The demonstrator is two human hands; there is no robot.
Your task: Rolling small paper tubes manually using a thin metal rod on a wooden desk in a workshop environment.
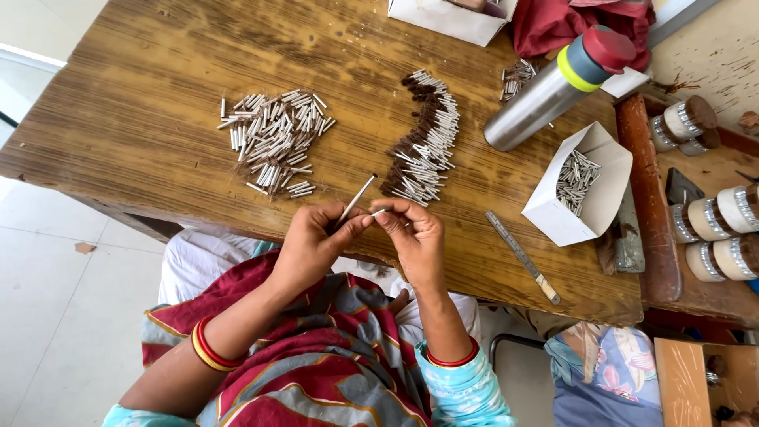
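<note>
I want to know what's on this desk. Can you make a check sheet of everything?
Surface: worn wooden table.
Job's things: thin tool in left hand; small silver tube pinched by right hand; plain tubes pile; brown-tipped tubes row.
Clutter: metal bottle, white box of tubes, metal ruler, red cloth.
Grippers: both hands shut.
Cables: nothing seen.
Surroundings: tape rolls, tiled floor.

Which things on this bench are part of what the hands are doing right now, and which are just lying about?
In use:
left hand holding thin rod
right hand pinching small white tube
pile of plain tubes
row of brown-tipped tubes
white box of tubes

Lying about:
steel bottle
metal ruler
red cloth
spools
</note>
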